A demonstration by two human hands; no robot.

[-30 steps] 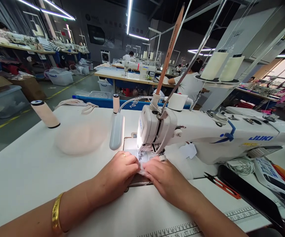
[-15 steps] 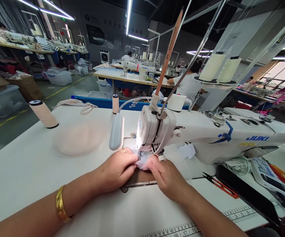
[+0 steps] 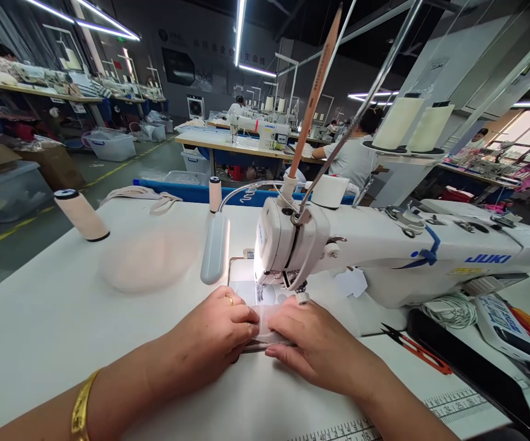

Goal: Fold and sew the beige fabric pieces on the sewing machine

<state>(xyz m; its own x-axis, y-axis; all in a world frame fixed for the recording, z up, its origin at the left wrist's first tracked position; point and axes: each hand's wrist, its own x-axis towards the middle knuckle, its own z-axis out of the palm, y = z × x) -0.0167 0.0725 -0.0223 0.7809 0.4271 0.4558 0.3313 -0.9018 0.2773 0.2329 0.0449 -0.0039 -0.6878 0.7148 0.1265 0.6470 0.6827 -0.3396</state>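
At lower centre of the head view, a small sheer fabric piece (image 3: 265, 321) is being pinched flat between the left hand (image 3: 219, 334) and the right hand (image 3: 315, 343), just below the needle of the white sewing machine (image 3: 384, 257). At middle left, a thread cone (image 3: 80, 214) is being left standing on the table (image 3: 40, 318).

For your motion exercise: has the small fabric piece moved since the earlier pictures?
Yes. The fabric piece has come toward the person, away from the needle.
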